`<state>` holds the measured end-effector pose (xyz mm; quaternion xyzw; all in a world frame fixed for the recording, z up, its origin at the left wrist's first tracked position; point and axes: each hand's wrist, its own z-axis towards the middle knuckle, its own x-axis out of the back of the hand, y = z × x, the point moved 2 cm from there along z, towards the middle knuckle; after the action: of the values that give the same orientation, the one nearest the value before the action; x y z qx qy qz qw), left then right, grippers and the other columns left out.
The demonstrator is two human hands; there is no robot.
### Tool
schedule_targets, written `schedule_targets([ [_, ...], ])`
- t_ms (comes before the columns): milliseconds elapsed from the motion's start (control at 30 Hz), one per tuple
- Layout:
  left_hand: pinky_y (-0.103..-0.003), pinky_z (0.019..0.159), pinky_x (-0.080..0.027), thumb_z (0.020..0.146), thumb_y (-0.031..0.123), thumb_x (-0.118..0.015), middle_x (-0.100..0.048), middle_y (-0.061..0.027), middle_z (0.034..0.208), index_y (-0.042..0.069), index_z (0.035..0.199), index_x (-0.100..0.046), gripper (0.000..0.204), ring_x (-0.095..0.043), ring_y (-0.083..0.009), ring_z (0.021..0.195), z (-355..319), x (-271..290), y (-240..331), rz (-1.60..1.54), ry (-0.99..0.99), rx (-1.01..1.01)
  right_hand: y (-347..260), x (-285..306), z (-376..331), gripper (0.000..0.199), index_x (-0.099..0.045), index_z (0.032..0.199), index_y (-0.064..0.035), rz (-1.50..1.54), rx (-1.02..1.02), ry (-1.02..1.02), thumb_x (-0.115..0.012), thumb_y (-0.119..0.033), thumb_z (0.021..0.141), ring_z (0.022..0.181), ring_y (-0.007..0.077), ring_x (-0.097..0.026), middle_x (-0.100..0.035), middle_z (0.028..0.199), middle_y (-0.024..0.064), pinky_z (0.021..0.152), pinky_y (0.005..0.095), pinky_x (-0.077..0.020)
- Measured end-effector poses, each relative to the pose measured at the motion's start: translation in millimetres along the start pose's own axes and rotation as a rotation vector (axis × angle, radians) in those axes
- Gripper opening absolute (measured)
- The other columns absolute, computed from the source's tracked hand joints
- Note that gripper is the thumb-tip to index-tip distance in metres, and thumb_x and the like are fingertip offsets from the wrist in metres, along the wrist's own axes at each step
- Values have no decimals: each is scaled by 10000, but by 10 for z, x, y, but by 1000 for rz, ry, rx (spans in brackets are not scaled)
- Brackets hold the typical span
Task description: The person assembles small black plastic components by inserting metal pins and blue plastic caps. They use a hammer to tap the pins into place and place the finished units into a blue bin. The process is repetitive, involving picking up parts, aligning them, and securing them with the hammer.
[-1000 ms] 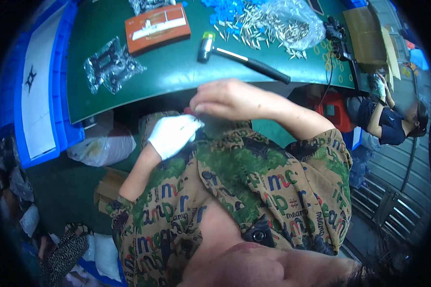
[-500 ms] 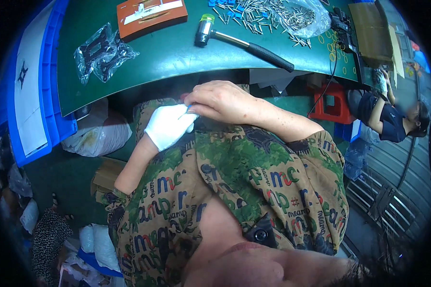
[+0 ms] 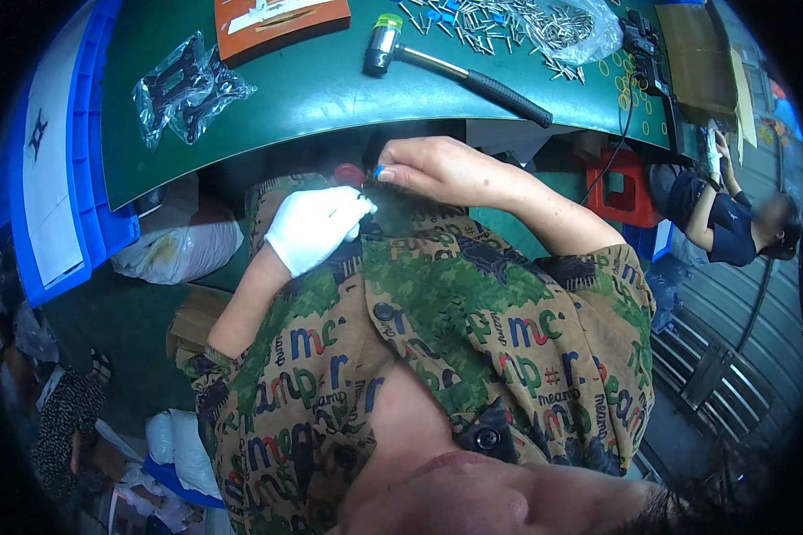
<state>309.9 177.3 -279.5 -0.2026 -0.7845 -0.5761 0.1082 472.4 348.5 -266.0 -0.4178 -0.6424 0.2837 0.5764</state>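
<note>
My left hand (image 3: 314,230), in a white glove, is closed in front of my lap. A tiny dark bit shows at its fingertips, too small to name. Just to its right and a little farther off, my bare right hand (image 3: 437,169) pinches a small blue piece (image 3: 379,173) between thumb and finger. A gap separates the two hands. Both are below the near edge of the green table (image 3: 303,98). On it lie a hammer (image 3: 455,71) with a black grip and a heap of metal pins (image 3: 486,25) with blue pieces among them.
Bagged black brackets (image 3: 187,89) and an orange-brown block (image 3: 281,31) lie on the table's left. A clear bag (image 3: 589,31) and yellow rings (image 3: 629,85) are at the right. Left stands a blue bin (image 3: 107,214); right, a red stool (image 3: 620,192) and another person (image 3: 723,218).
My hands have come apart. The right one has moved up and to the right with the blue piece, while the left stays nearly in place. The view has shifted slightly.
</note>
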Motion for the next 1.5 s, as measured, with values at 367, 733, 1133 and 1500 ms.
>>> schedule_targets([
  [367,-388,644,-526,1029,287,-563,-693,-90,754,81,966,-718,265,-672,-270,672,29,-4,77,60,11,-46,-155,-39,32,304,-611,1073,-36,-141,43,-144,-504,-320,1075,923,412,-656,-651,948,189,798,488,-528],
  [733,-453,650,-514,1005,311,-582,-674,-138,790,98,901,-680,256,-646,-360,702,61,-190,-89,217,11,-281,-224,-21,-6,248,-628,1067,-41,-220,30,-312,-545,-274,1049,941,398,-664,-662,951,182,833,491,-541],
  [1133,-441,666,-527,1017,327,-548,-689,-113,826,121,933,-702,270,-662,-336,724,58,-309,-79,313,-70,-353,-162,-27,34,296,-687,1026,-61,-337,123,-407,-562,-329,1038,900,382,-689,-704,925,181,808,471,-538],
  [1500,-423,646,-529,1004,281,-591,-684,-110,805,92,919,-691,230,-660,-328,710,52,-237,-31,237,-58,-246,13,-20,36,309,-652,1021,-22,7,138,-394,-548,-311,1054,918,362,-646,-648,926,176,838,456,-514],
])
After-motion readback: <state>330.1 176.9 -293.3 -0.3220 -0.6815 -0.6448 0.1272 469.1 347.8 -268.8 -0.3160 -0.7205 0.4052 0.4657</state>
